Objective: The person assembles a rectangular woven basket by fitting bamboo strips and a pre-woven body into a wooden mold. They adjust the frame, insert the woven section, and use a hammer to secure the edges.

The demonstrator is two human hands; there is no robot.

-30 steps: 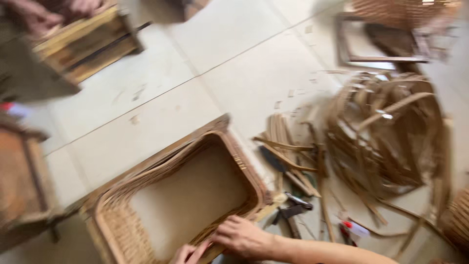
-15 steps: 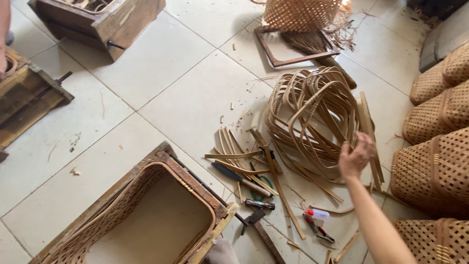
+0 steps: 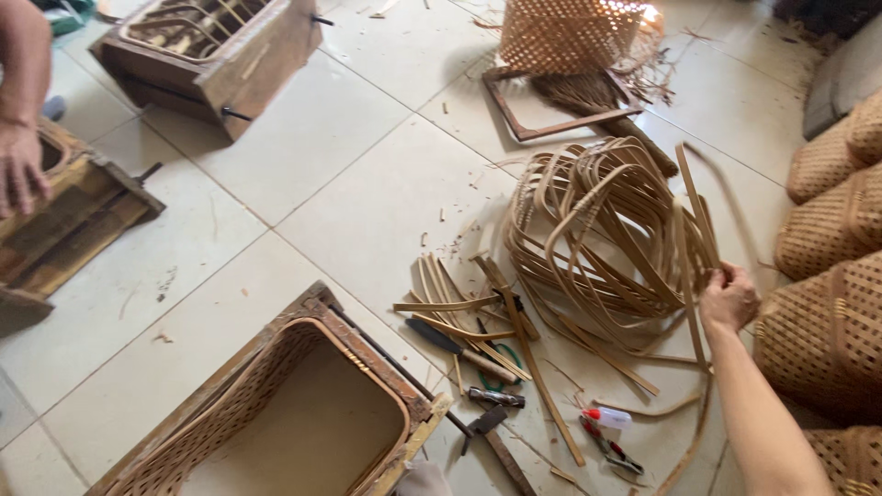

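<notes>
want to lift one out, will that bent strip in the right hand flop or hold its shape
The strip probably holds its bend: it arcs unsupported above the right hand. Thin, so likely light and springy. It may snag, as it lies against the tangled pile.

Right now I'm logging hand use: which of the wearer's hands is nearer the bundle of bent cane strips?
Right. The right hand grips a strip at the bundle's right edge; the left hand isn't in view.

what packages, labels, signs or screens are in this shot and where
No packages, labels, signs or screens show in this view.
Nearest thing: a small red and white object on the floor tiles below the right hand; too blurred to tell any label.
The rest is bare weaving material: the coil of bent cane strips and the woven baskets at the right edge.
</notes>
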